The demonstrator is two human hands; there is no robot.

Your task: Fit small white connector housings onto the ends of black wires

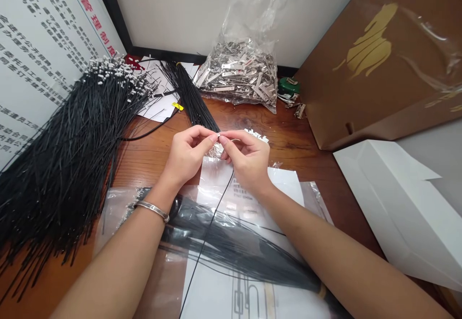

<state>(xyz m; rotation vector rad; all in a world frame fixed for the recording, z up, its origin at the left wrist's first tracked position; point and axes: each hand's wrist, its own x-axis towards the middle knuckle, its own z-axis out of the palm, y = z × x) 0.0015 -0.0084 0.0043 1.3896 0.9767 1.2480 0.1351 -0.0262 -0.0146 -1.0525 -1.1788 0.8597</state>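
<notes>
My left hand (187, 153) and my right hand (247, 158) meet above the wooden table (285, 141), fingertips pinched together. Between them sits a small silver metal clip (221, 136). A single black cord (211, 227) hangs from my right hand's pinch down toward me. My left wrist wears a silver bracelet (153, 209). Under my forearms lies a clear plastic bag (231, 242) holding a bundle of black cords on white paper.
A large pile of black cords with white metal ends (72, 146) covers the left side. A clear bag of silver clips (240, 71) stands at the back. A brown cardboard box (378, 64) and a white box (404, 208) occupy the right. A printed board leans at the left.
</notes>
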